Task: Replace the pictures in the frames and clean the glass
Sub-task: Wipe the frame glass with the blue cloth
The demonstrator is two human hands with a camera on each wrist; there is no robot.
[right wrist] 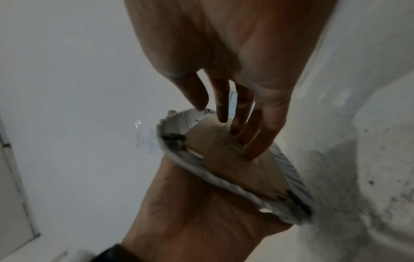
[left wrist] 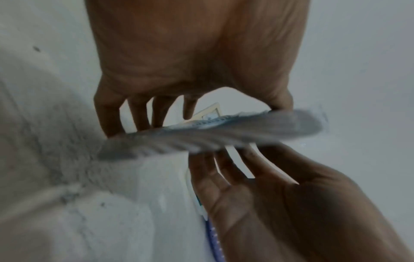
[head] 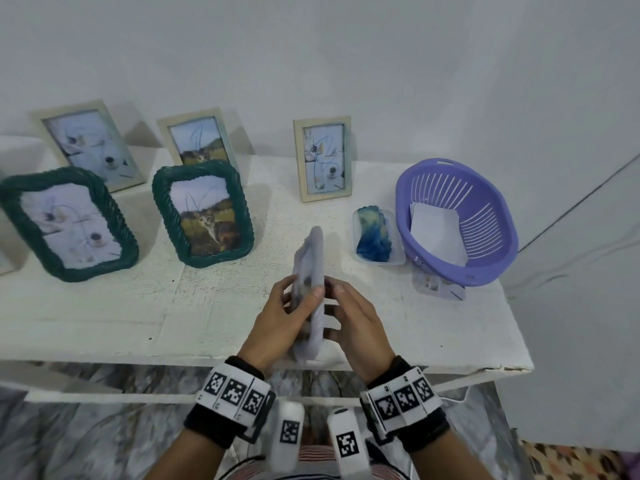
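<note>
I hold a pale grey rope-pattern picture frame edge-on above the white table's front middle. My left hand grips it, thumb over the near edge and fingers on its left face. In the left wrist view the left hand reaches down onto the blurred frame. My right hand lies against the frame's right side. In the right wrist view the right hand's straight fingers press on the brown cardboard backing. The picture side is hidden.
Two green rope frames stand at the left, with cream frames behind them by the wall. A blue cloth in a clear tray and a purple basket holding white papers sit at the right.
</note>
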